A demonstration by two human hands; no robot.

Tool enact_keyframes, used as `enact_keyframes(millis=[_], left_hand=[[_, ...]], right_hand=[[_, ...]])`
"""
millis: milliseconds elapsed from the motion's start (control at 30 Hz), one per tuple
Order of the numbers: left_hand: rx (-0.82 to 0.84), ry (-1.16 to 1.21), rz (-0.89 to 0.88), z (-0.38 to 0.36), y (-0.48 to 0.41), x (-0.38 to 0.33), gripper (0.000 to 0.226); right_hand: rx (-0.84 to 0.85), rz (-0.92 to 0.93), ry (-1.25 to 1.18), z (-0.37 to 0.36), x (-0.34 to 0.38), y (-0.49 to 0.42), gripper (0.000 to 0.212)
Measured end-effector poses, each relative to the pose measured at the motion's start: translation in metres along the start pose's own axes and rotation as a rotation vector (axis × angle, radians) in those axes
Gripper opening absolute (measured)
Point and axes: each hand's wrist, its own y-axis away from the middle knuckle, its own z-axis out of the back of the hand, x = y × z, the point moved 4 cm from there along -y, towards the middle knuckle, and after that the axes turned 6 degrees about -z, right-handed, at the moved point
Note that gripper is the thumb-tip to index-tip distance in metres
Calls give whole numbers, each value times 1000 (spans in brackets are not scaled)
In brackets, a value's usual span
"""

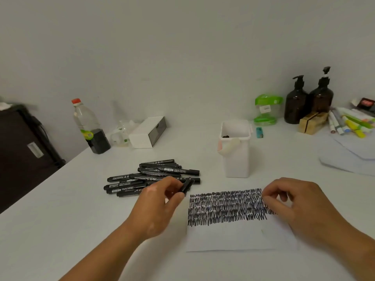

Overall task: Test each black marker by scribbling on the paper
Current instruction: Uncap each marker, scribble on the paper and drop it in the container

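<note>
1. L hand (160,201): we pinch one black marker (187,185) between thumb and curled fingers. The marker is lifted off the surface (60,220) and tilted, far end aimed at the marker pile (152,175). It sits just beyond the top-left corner of the paper (239,238). We cannot tell whether it is capped.

2. R hand (294,205): fingers curled, thumb and forefinger tips close together at the right edge of the scribble block (227,207). The hand rests on the paper's right side. We cannot tell whether it pinches anything.

3. Paper: lies flat on the surface, front centre-right. Its upper part is filled w/ dense rows of black zigzag scribbles; the lower part is blank.

4. Marker pile: approx. a dozen black markers lying criss-crossed, left of the paper and just behind the L hand.

5. Other items:
- white bin (236,157) w/ handle, upright behind the paper.
- clear bottle (89,126), red cap, dark liquid at the bottom, rear left.
- white box (148,132) beside the bottle.
- two amber pump bottles (296,102) and a green-lidded jar (265,110), rear right.
- blue lighter (259,132) near the bin.
- coloured pens (353,122) at far right.
</note>
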Motion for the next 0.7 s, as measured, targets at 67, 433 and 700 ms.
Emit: enact_keyframes(millis=[67, 433, 700], left_hand=[[50, 288, 88, -7, -10, -15, 10], [139, 1195, 283, -68, -46, -62, 38], [154, 518, -4, -80, -45, -47, 20]], right_hand=[[7, 3, -12, 0, 2, 1, 33], [175, -71, -211, -9, -1, 0, 35], [81, -241, -333, -11, -23, -9, 21]])
